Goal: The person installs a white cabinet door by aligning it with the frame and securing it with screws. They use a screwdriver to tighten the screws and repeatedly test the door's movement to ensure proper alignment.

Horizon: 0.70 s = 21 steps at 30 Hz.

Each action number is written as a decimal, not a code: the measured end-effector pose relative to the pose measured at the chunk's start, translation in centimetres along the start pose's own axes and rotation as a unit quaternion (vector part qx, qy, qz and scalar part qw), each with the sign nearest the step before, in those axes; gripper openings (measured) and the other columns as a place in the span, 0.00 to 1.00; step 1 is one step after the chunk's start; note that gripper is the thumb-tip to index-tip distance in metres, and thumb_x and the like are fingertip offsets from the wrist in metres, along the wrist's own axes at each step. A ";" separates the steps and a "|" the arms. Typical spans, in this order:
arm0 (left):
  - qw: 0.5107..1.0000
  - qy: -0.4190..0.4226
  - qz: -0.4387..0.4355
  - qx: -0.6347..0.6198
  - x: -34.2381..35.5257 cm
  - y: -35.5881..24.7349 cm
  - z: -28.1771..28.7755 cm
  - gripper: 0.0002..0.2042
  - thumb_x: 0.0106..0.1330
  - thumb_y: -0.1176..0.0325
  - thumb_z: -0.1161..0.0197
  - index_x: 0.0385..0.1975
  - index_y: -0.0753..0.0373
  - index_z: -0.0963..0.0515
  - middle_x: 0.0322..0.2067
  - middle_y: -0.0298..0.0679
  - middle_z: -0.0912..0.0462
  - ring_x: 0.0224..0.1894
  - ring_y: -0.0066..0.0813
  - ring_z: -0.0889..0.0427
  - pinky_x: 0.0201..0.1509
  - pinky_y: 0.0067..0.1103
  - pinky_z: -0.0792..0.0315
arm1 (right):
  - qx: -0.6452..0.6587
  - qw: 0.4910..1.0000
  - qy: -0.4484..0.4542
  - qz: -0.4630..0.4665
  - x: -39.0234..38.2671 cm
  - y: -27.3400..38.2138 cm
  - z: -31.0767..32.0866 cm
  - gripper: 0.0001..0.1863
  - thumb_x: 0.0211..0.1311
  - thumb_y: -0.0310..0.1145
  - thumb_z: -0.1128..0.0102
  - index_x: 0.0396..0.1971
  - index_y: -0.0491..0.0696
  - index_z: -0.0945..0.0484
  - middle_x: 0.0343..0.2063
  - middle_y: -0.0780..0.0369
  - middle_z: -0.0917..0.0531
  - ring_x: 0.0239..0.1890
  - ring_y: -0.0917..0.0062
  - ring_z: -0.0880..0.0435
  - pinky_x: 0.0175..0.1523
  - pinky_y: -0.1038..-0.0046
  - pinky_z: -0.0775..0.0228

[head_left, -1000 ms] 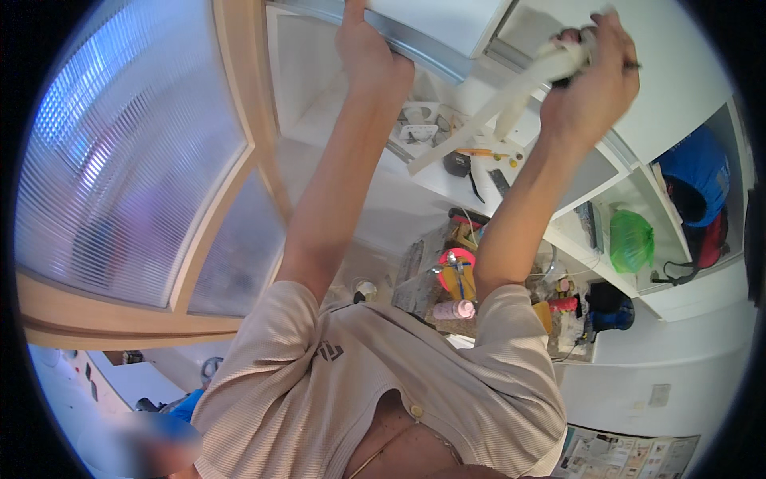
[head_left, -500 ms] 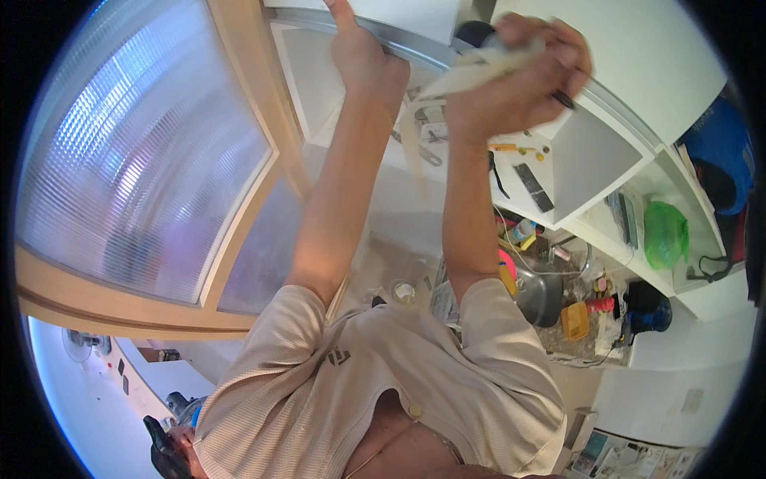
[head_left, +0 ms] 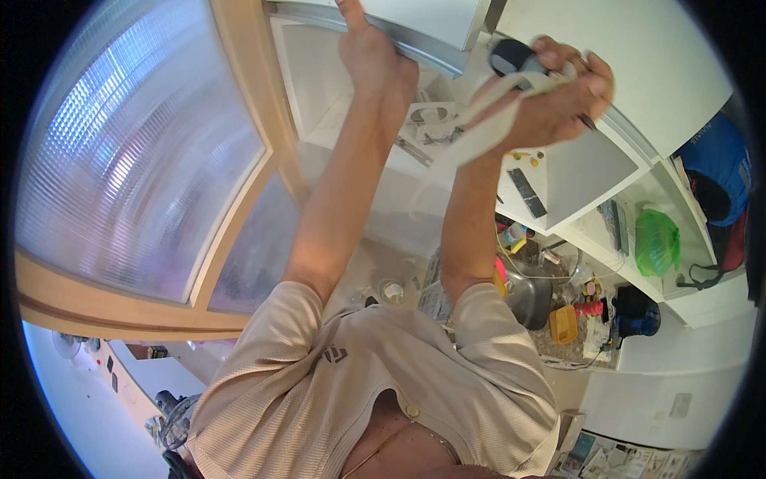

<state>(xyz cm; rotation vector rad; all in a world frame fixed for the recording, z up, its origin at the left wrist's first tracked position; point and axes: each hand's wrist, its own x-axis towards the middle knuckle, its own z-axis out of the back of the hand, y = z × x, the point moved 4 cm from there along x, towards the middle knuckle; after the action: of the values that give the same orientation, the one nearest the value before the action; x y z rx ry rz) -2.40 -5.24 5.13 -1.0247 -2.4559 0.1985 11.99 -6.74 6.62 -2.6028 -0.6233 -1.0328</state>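
My left hand [head_left: 373, 60] grips the silver-edged lower rim of a white cabinet door [head_left: 435, 22], its thumb pointing up across the front. To its right my right hand [head_left: 568, 97] is raised with bent fingers, a pale flexible strip [head_left: 487, 136] hanging from it, blurred by motion. The dark tip of a thin pen-like stick [head_left: 588, 122] pokes out below these fingers. Beside the fingertips is a rounded black-and-grey thing [head_left: 512, 57] whose kind I cannot make out; whether the hand holds it is unclear.
Below the hands, a white shelf [head_left: 531, 164] carries a black flat bar [head_left: 527, 191] and small items. Lower right are a steel sink [head_left: 531, 299], a yellow basket [head_left: 563, 325] and a green plastic bag [head_left: 657, 242]. A wood-framed ribbed glass panel [head_left: 152, 160] stands close on the left.
My right hand has shifted right and slightly down with the pale strip and stick. The left hand keeps its grip on the door edge. The whole view has shifted a little.
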 end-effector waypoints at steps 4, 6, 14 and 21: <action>1.000 -0.006 0.013 -0.008 0.3 0.3 -0.2 0.37 0.77 0.38 0.49 0.67 0.71 0.34 0.64 0.48 0.24 0.64 0.44 0.23 0.68 0.36 0.28 | -0.021 1.000 -0.006 0.011 -1.3 -1.9 -0.6 0.14 0.81 0.41 0.51 0.40 0.45 0.30 0.26 0.62 0.28 0.28 0.78 0.26 0.39 0.72 0.24; 1.000 -0.013 0.019 -0.002 0.2 0.7 -0.5 0.38 0.77 0.38 0.49 0.67 0.71 0.35 0.64 0.49 0.25 0.64 0.45 0.24 0.69 0.36 0.28 | -0.025 0.999 0.029 0.013 -0.4 -2.2 0.1 0.14 0.82 0.42 0.52 0.40 0.45 0.32 0.32 0.63 0.27 0.26 0.80 0.28 0.36 0.75 0.30; 0.999 -0.024 0.018 -0.022 -0.4 1.1 -0.9 0.37 0.78 0.41 0.49 0.68 0.72 0.36 0.66 0.48 0.27 0.65 0.44 0.25 0.71 0.36 0.31 | 0.003 1.000 0.003 -0.022 0.0 -2.4 0.5 0.16 0.82 0.44 0.53 0.43 0.45 0.31 0.28 0.65 0.27 0.25 0.81 0.29 0.35 0.74 0.28; 0.997 0.037 0.002 -0.073 2.4 1.5 1.8 0.32 0.78 0.46 0.46 0.69 0.68 0.35 0.66 0.47 0.27 0.66 0.43 0.27 0.73 0.35 0.32 | -0.090 0.950 0.177 -0.240 2.1 -2.0 3.5 0.20 0.80 0.40 0.48 0.51 0.38 0.17 0.23 0.64 0.26 0.27 0.79 0.25 0.33 0.74 0.28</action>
<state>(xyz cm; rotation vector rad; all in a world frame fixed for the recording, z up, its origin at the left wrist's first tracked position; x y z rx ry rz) -3.75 -2.36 3.99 -1.0775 -2.4301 -0.0184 14.46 -3.03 5.80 -2.3594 -1.1445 -1.7271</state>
